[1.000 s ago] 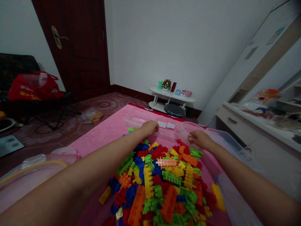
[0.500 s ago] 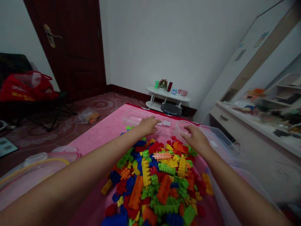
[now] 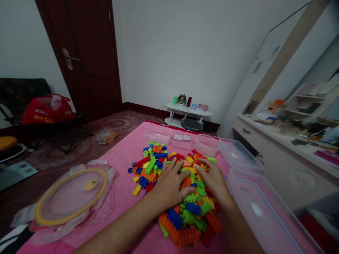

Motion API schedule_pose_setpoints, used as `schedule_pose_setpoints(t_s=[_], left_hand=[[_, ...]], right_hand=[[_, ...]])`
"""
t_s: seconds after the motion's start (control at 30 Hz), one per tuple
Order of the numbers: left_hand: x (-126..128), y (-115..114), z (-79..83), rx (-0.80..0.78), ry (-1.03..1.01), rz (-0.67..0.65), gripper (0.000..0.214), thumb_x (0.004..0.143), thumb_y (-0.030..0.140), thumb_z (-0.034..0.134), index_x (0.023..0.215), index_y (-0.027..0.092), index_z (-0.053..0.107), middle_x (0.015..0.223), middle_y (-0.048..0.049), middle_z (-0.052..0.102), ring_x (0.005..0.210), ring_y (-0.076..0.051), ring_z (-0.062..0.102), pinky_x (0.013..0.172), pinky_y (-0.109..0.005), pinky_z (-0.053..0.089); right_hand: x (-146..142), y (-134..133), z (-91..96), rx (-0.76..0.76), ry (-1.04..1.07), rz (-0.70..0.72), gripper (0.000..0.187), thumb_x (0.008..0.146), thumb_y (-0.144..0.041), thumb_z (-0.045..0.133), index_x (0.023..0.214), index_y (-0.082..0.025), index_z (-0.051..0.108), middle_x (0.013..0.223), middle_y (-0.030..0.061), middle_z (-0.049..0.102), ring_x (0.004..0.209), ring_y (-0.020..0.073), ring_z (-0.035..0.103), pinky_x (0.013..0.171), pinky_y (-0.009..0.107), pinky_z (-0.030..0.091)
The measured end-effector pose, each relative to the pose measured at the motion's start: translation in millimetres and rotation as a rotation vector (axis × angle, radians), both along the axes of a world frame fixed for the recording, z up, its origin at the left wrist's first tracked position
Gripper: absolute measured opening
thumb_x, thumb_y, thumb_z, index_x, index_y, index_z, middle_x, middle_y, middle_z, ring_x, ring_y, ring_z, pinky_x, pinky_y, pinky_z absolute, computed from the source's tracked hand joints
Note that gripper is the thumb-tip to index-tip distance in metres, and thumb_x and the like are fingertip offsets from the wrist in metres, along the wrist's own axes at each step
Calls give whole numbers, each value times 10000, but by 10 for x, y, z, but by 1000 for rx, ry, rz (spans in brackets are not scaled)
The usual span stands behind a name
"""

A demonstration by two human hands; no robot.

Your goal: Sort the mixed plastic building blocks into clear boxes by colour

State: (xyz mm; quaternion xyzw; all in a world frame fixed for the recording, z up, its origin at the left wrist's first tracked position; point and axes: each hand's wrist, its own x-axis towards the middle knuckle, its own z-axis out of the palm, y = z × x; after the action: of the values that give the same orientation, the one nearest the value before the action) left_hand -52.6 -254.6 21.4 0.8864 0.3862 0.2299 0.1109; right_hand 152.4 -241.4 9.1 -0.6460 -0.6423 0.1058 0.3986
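Observation:
A heap of toy building blocks (image 3: pixel 153 165) in red, blue, green, yellow and orange lies on a pink cloth (image 3: pixel 124 144). My left hand (image 3: pixel 171 181) rests palm down over the middle of the heap, its fingers spread. At the heap's right side my right hand (image 3: pixel 212 176) is over the blocks, fingers apart and bent, with the thumb and index near a few pieces. Neither hand visibly grips a block. What lies under the palms is hidden.
Clear plastic boxes (image 3: pixel 182 145) and a round tub (image 3: pixel 208 150) line the far edge. Larger clear bins (image 3: pixel 238 157) stand at right. Stacked lids (image 3: pixel 103 203), one yellow-rimmed, lie at left. A drawer cabinet (image 3: pixel 245 132) borders the right side.
Both hands have come back from near the far containers and down onto the block heap. The view has shifted, showing more of the lids at left and the bins at right.

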Motion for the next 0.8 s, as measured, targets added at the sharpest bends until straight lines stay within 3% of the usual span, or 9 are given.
schedule_pose_setpoints(t_s=[0.1,0.23,0.33,0.43,0.6,0.7,0.8], left_hand=[[-52,135,-114,-7,31,97,571,839,649,389,1329,367,475,1497,-49,330,1410,-340,161,1095,-646,77],[-173,295,-162,-45,43,146,569,844,657,362,1330,382,470,1469,-40,383,1378,-328,257,1091,-624,149],[-283,416,-198,-43,24,180,492,855,572,441,1278,343,543,1452,-50,407,1335,-308,346,1089,-557,241],[-395,566,-234,16,-41,218,379,850,416,536,1195,285,624,1399,-76,467,1281,-259,427,1082,-437,319],[-519,755,-283,62,-71,309,354,888,397,473,1175,269,638,1346,-80,515,1248,-241,461,1059,-401,356],[-541,782,-316,78,43,361,414,890,480,437,1230,303,593,1349,-83,516,1258,-284,446,1065,-505,305],[-554,784,-342,57,120,367,440,897,491,415,1294,336,525,1362,-73,511,1273,-296,430,1057,-560,275]], right_hand=[[-14,39,-205,-72,-88,74,526,798,-420,561,1261,-171,548,1307,115,553,1224,259,488,1052,447,348],[-168,78,-329,-114,-122,121,535,870,-450,438,1316,-163,510,1387,119,476,1311,243,397,1109,441,275],[-270,38,-268,-133,-102,161,526,876,-458,420,1319,-188,512,1404,103,459,1325,236,377,1120,439,257],[-303,-86,-72,-215,-108,216,595,858,-466,451,1383,-187,437,1460,90,382,1362,226,315,1124,427,246],[-334,-347,278,-513,-327,354,992,598,-402,756,1461,-275,281,1542,50,195,1407,288,185,1129,451,207],[-434,-337,252,-566,-401,427,1000,590,-403,772,1454,-316,278,1544,33,181,1410,299,164,1124,471,206],[-553,-218,74,-455,-435,390,825,715,-404,677,1447,-290,314,1544,41,184,1407,301,176,1112,500,217]])
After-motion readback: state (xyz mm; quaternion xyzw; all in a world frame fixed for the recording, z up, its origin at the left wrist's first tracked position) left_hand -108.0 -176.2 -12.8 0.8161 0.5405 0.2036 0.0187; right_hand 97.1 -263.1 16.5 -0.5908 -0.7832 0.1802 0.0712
